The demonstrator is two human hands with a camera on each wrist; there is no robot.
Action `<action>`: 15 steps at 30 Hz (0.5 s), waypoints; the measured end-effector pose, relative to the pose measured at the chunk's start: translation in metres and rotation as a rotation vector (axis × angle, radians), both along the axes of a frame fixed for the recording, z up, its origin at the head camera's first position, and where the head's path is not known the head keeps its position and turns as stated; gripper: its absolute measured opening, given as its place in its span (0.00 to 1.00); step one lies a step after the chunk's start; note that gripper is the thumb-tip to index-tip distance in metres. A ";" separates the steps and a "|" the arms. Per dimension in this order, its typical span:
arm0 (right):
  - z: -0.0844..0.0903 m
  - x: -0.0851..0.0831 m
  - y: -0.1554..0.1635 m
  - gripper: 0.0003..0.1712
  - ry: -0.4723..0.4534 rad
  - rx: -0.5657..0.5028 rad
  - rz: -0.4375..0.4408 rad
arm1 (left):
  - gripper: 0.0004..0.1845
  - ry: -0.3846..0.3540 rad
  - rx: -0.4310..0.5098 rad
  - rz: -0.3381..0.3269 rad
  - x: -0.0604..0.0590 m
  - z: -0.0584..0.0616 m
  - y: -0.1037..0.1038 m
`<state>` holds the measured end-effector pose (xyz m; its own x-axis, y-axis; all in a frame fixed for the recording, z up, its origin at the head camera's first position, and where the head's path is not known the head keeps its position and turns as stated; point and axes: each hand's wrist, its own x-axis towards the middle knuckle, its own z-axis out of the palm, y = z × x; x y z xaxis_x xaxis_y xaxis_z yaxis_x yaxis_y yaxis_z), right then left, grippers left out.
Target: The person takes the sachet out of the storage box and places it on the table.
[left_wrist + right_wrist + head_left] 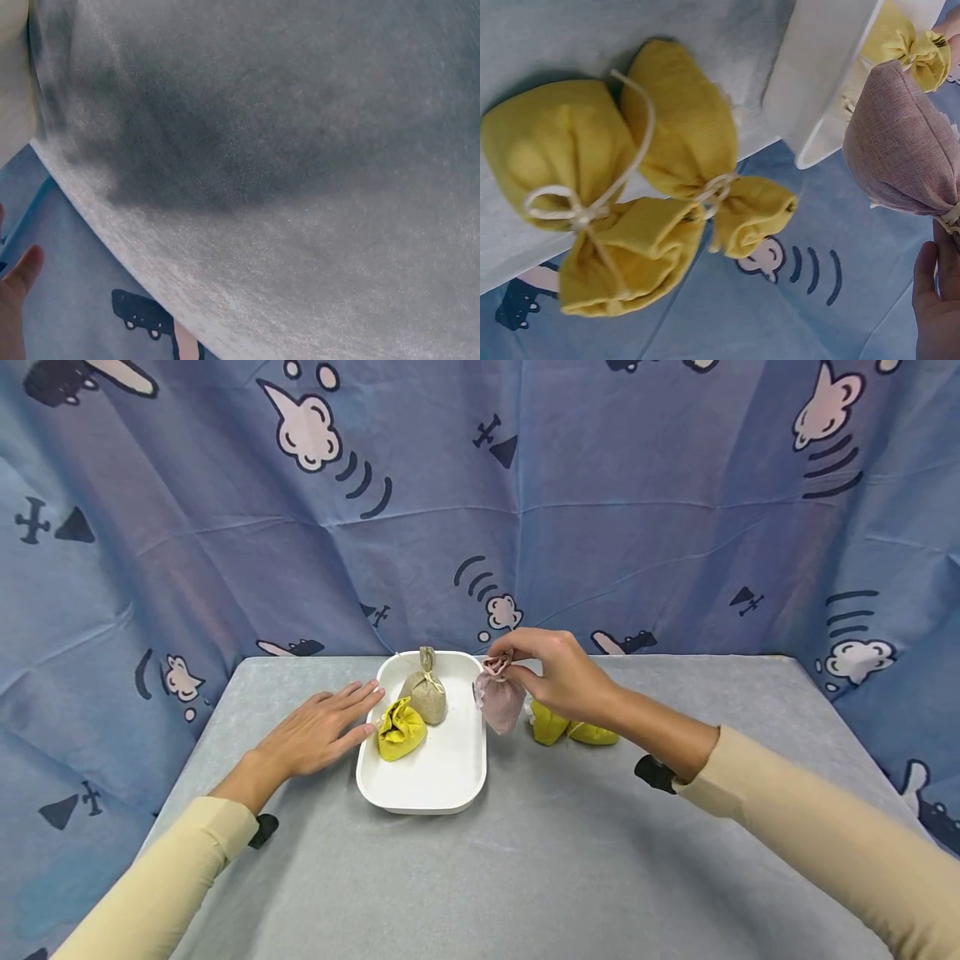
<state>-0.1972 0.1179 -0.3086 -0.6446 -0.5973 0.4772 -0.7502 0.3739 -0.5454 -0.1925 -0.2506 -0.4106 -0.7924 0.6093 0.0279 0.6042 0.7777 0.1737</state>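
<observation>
Head view: right hand (558,675) pinches the pink pouch (498,700) by its neck just beside the tray's (420,793) far right rim; lift it clear of the rim while the flat, relaxed left hand (318,731) steadies the tray.

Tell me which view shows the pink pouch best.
The right wrist view: the pink pouch fills the frame's right side, weave clear, hanging beside the white tray. The head view shows the right hand pinching its tied top by the tray's right rim, but small. The left wrist view shows only grey tabletop.
</observation>
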 end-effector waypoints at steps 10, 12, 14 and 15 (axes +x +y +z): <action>-0.010 -0.007 0.014 0.15 -0.024 0.015 -0.058 | 0.32 0.018 0.002 -0.003 -0.001 -0.001 0.000; -0.013 -0.008 0.015 0.15 -0.034 0.021 -0.072 | 0.32 0.020 0.003 -0.004 -0.001 -0.002 0.000; -0.015 -0.009 0.016 0.14 -0.045 0.028 -0.086 | 0.32 0.018 0.003 -0.004 -0.001 -0.001 0.000; -0.017 -0.009 0.017 0.14 -0.052 0.031 -0.091 | 0.32 0.017 0.003 -0.003 -0.001 -0.001 0.001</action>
<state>-0.2065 0.1345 -0.3256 -0.7204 -0.5490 0.4237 -0.6832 0.4569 -0.5696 -0.1930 -0.2501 -0.4118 -0.7901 0.6114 0.0433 0.6092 0.7754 0.1661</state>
